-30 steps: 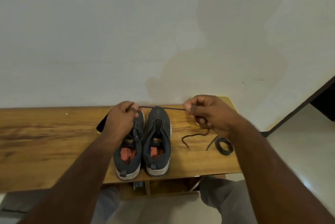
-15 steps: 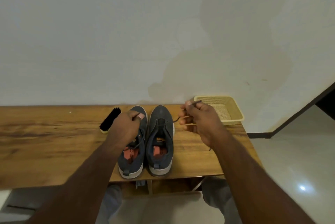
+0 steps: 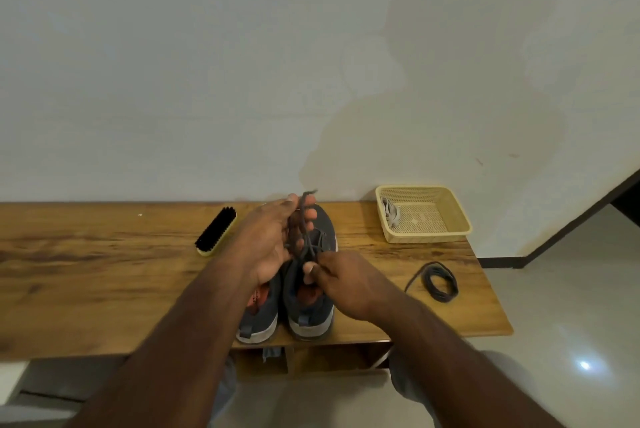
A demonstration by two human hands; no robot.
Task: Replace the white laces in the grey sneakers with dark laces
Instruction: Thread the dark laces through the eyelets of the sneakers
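Two grey sneakers stand side by side on the wooden table (image 3: pixel 104 271), heels toward me. My left hand (image 3: pixel 273 240) is raised over the left sneaker (image 3: pixel 259 316), palm turned right, pinching the ends of a dark lace (image 3: pixel 304 219) that runs down into the right sneaker (image 3: pixel 311 309). My right hand (image 3: pixel 343 282) sits over the right sneaker's tongue and pinches the same lace low down. A second dark lace (image 3: pixel 440 280) lies coiled on the table to the right. White laces (image 3: pixel 389 211) lie in the yellow basket (image 3: pixel 453 219).
A black-bristled shoe brush (image 3: pixel 216 230) lies left of the sneakers. The basket stands at the table's back right corner, near the wall. The table's right edge drops to a pale tiled floor (image 3: pixel 571 306). My knees show under the front edge.
Both hands have come together over the right sneaker. The left hand rose with the lace ends; the right hand dropped from beside the toe to the tongue. The coiled lace is visible again.
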